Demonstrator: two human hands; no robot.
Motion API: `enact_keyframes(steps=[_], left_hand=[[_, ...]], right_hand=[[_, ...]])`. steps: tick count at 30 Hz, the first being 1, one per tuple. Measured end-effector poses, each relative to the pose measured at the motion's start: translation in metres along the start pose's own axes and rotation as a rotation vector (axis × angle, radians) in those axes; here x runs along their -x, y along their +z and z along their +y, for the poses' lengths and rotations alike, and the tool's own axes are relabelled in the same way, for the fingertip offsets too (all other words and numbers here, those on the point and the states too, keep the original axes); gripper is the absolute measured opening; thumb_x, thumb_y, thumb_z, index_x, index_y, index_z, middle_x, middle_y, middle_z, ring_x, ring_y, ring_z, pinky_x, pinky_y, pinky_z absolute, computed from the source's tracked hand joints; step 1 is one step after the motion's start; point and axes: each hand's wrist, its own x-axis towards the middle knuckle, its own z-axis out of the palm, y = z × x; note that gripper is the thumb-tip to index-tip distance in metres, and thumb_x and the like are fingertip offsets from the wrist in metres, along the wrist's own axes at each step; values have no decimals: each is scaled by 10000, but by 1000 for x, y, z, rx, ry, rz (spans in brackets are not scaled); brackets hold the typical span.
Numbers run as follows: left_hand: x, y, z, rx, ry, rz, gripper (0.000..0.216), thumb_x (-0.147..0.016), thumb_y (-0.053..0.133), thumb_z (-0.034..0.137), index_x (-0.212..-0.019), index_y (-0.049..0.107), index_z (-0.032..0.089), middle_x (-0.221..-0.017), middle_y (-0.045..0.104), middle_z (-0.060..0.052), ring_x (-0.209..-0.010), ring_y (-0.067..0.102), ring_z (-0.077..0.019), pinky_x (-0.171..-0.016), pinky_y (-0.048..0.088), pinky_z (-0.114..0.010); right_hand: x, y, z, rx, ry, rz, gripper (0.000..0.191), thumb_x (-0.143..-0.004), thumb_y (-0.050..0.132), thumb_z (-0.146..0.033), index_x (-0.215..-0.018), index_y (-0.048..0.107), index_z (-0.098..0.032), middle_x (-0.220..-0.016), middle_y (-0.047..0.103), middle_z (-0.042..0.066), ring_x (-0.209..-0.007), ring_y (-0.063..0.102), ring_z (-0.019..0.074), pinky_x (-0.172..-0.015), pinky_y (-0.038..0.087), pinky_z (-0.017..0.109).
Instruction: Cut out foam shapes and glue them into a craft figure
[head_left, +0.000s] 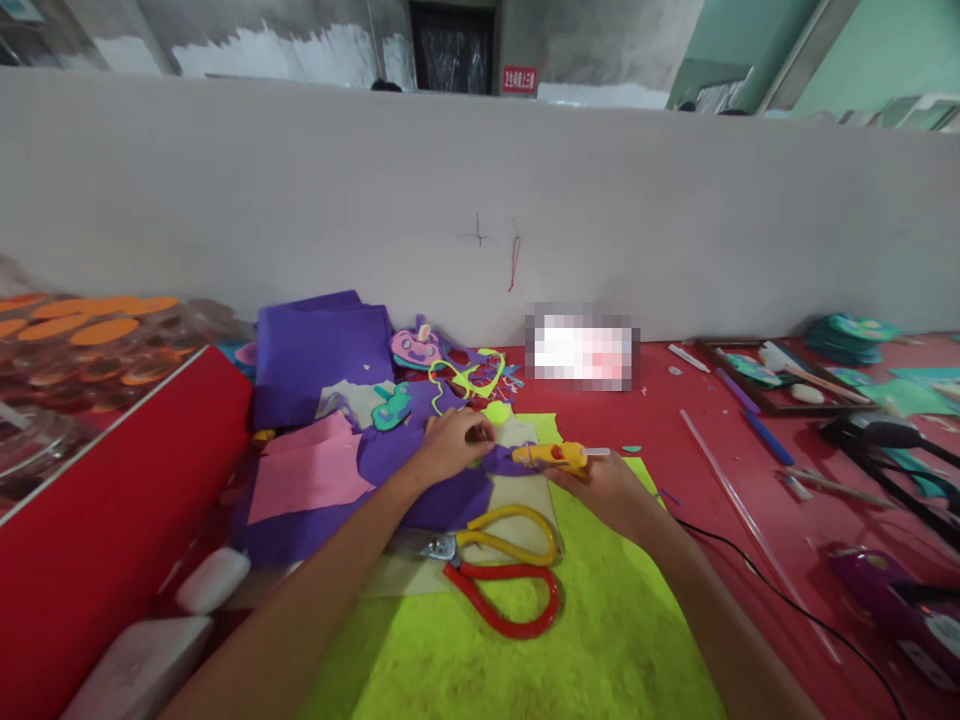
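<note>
Hands, two, bare. Right hand (611,490): closed about the grip of a yellow glue gun (555,456), fingers wrapped beneath the body. Left hand (450,445): fingers curled, thumb and fingertips drawn close together over purple foam (450,500); whether anything is pinched between them cannot be told. Glue gun, one: located at the centre of the working area, just right of the left hand; nozzle directed to the left, towards the left fingertips and apart from them; long axis running crosswise, nearly level in the view; a whitish glue stick (598,452) projects from the rear end, to the right. Scissors (456,546), one pair, one handle loop yellow and one red: lying nearer the wearer than the glue gun, loops to the right, blades to the left and partly hidden by the left forearm. Yellow-green sheet (585,620), spread beneath the right forearm. Pink sheet (307,475), left of the left hand, resting on purple material. Teal cut-out (391,407), beyond the pink sheet. Clear rod (750,519), set slantwise on the red bench (652,400), right of the right hand. Dark-rimmed tray (821,409), farther right, holding assorted small pieces.
</note>
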Motion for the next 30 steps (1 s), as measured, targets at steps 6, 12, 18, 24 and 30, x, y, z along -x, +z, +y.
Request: enact_keyframes(steps=[6, 12, 18, 24, 30], left_hand=[[1, -2, 4, -30, -29, -10, 99, -781, 708, 263, -861, 740, 215, -897, 711, -25, -881, 621, -206, -832, 439, -336], [1, -4, 6, -49, -42, -16, 86, -788, 702, 264, -849, 736, 214, -913, 719, -26, -907, 620, -219, -854, 417, -359], [1, -4, 6, -53, -43, -23, 104, -797, 703, 288, -859, 731, 209, -923, 721, -31, -937, 616, -229, -867, 418, -363], [1, -4, 5, -47, -40, -26, 105, -800, 695, 293, -851, 729, 207, -923, 719, -35, -926, 614, -223, -851, 425, -350], [0, -3, 4, -54, -42, -24, 97, -797, 694, 288, -847, 734, 214, -914, 722, -31, -932, 610, -227, -853, 415, -354]], right_hand=[[0, -4, 7, 22, 18, -35, 422, -970, 529, -518, -782, 720, -192, -660, 664, 24, -578, 571, 171, -552, 360, 277], [-1, -5, 18, 27, 67, -65, 492, -956, 504, -593, -682, 609, -197, -572, 558, -7, -518, 488, 147, -512, 298, 277], [2, -11, 26, 7, 148, -69, 540, -916, 493, -648, -583, 478, -224, -528, 510, -12, -491, 459, 145, -507, 290, 287], [2, -18, 27, -19, 207, -85, 550, -883, 493, -656, -548, 509, -220, -523, 555, 14, -487, 490, 155, -516, 303, 296], [2, -23, 23, -41, 208, -63, 536, -870, 514, -619, -507, 481, -227, -464, 513, -1, -440, 479, 140, -491, 318, 287]])
